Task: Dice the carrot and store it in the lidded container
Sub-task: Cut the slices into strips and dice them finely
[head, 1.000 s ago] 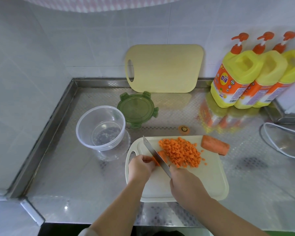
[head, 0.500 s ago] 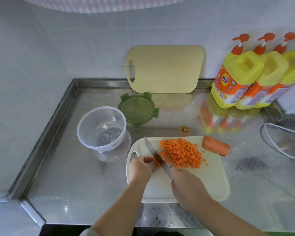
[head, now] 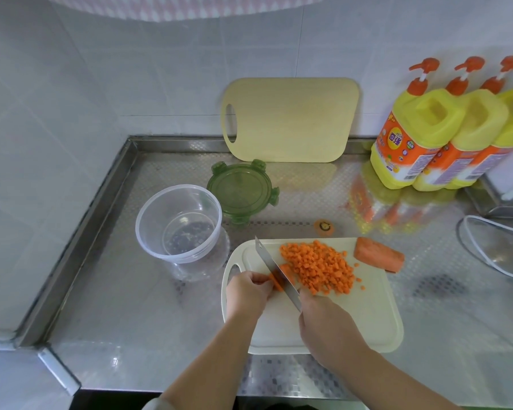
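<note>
1. Gripping the handle of a knife (head: 274,270), the right hand (head: 323,324) has its fingers curled round it so that the handle itself is hidden. The blade slants away from the hand toward the back left.
2. The left hand (head: 248,291) lies just to the left of the blade, fingers bent, pinching a small carrot piece (head: 277,282) against the white cutting board (head: 279,332). The blade crosses that piece right beside the fingertips.
3. Just right of the blade, a heap of diced carrot (head: 319,269) covers the back half of the board, with a few loose cubes strewn on its right side.
4. An uncut carrot chunk (head: 378,254) lies at the board's back right corner, its far end reaching over the board's edge.
5. The board itself sits by the front edge of the steel bench (head: 131,306), its handle hole to the left.
6. A clear round container (head: 190,253) stands open on the bench just beyond the board's back left corner, nothing orange in it.
7. Its green lid (head: 239,192) lies flat behind the container, touching or nearly touching its rim.
8. A cut-off carrot top (head: 324,226) rests on the bench just behind the board's back edge.
9. A yellow cutting board (head: 290,119) leans on the tiled wall at the bench's back edge.
10. Three yellow pump bottles (head: 418,137) stand in a row in the back right corner.
11. A white cable (head: 486,255) loops near the right edge.
</note>
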Demonstrator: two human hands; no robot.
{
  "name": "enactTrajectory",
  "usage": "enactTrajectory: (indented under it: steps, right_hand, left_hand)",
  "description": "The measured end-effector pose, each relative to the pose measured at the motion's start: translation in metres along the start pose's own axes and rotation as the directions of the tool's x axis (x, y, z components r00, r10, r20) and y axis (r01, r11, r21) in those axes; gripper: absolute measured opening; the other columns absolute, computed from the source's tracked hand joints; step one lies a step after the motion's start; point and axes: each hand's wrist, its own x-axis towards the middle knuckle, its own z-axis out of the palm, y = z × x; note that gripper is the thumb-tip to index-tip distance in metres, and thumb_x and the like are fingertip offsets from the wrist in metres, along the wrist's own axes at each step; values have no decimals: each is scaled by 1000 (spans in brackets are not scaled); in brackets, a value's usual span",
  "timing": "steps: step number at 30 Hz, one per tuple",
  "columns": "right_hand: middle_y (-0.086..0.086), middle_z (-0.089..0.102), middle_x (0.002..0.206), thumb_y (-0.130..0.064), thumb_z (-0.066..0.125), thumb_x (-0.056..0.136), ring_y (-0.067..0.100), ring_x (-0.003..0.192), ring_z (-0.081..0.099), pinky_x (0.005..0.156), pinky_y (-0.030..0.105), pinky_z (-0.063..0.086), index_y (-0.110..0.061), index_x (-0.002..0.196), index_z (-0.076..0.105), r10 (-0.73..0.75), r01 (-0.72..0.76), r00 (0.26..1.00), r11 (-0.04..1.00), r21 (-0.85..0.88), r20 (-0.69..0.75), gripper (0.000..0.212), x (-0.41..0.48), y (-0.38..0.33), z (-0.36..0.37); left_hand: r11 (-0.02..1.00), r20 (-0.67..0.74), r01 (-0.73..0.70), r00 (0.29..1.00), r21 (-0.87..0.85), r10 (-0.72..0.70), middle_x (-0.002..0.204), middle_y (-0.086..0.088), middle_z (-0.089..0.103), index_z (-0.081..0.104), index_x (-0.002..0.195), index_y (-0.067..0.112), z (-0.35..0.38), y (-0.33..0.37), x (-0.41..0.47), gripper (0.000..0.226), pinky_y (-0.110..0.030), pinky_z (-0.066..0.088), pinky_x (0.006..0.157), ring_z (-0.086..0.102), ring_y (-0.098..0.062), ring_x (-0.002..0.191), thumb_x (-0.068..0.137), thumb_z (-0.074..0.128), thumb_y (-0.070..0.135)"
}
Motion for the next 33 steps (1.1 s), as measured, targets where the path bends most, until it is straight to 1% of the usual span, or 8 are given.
enactTrajectory:
  steps: [4, 10, 17, 23, 27, 29, 31, 33]
  right_hand:
    - [-3, 45, 87, -7, 36, 97, 18, 77, 51, 64, 24, 37, -15, 134, 37, 4, -4, 1000, 1000, 25, 11, 39, 0, -3, 0]
    - [4, 61, 104, -6, 38, 97, 19, 93, 62, 66, 23, 39, -15, 130, 39, 25, -25, 999, 1000, 13, 25, 35, 1, -4, 0]
    - [4, 61, 110, -6, 37, 96, 19, 98, 63, 67, 23, 40, -14, 129, 39, 41, -39, 998, 998, -39, 47, 34, 7, -5, 6]
    - [7, 60, 118, 1, 38, 93, 22, 104, 62, 77, 29, 48, -7, 136, 34, 43, -35, 998, 990, -139, 56, 44, 9, -12, 12]
    - [5, 60, 116, 4, 40, 90, 20, 101, 64, 73, 27, 48, -8, 139, 29, 33, -27, 999, 980, -198, 28, 52, 12, -10, 21]
    - [4, 60, 113, 1, 38, 94, 17, 96, 62, 73, 25, 47, -10, 136, 34, 23, -18, 999, 989, -145, 34, 44, 15, -5, 19]
    - [0, 59, 100, -6, 36, 97, 10, 81, 56, 66, 18, 40, -22, 118, 43, 1, 2, 999, 997, -76, 40, 28, 16, 2, 13]
    - [1, 57, 96, -12, 36, 97, 13, 84, 56, 66, 18, 36, -25, 102, 46, -2, 2, 1000, 1000, 4, 16, 17, 14, 6, 4]
  left_hand:
    - [1000, -8, 4, 1000, -3, -4, 75, 1, 69, 73, 88, 14, 0, -1, 1, 7, -17, 43, 54, 58, -11, 64, 83, 69, 17]
    - [1000, 6, 11, 1000, 6, -11, 78, 0, 71, 75, 87, 16, 0, -2, 3, 7, -21, 47, 61, 62, -15, 71, 84, 68, 16]
    - [999, 22, -3, 1000, 51, 2, 63, 7, 58, 77, 82, 16, -2, 1, 6, 12, -21, 42, 57, 53, -14, 60, 86, 66, 12]
    - [998, 52, -2, 999, 65, -1, 55, 8, 55, 76, 77, 14, -4, 0, 7, 16, -14, 33, 46, 45, -7, 51, 85, 63, 11]
    - [995, 57, -11, 998, 96, 6, 78, -3, 63, 77, 77, 15, -4, -1, 8, 16, -12, 32, 45, 47, -9, 54, 85, 64, 12]
    - [992, 32, -29, 999, 124, 25, 89, -6, 61, 74, 66, 18, -4, 0, 8, 20, -14, 34, 47, 48, -12, 55, 84, 65, 14]
    - [987, 29, -62, 998, 145, 58, 81, -2, 53, 68, 56, 21, -4, 0, 8, 29, -17, 35, 50, 46, -13, 55, 83, 65, 14]
    - [984, 29, -81, 997, 157, 77, 75, 4, 50, 71, 66, 18, -4, 3, 7, 19, -21, 40, 56, 49, -15, 62, 84, 65, 15]
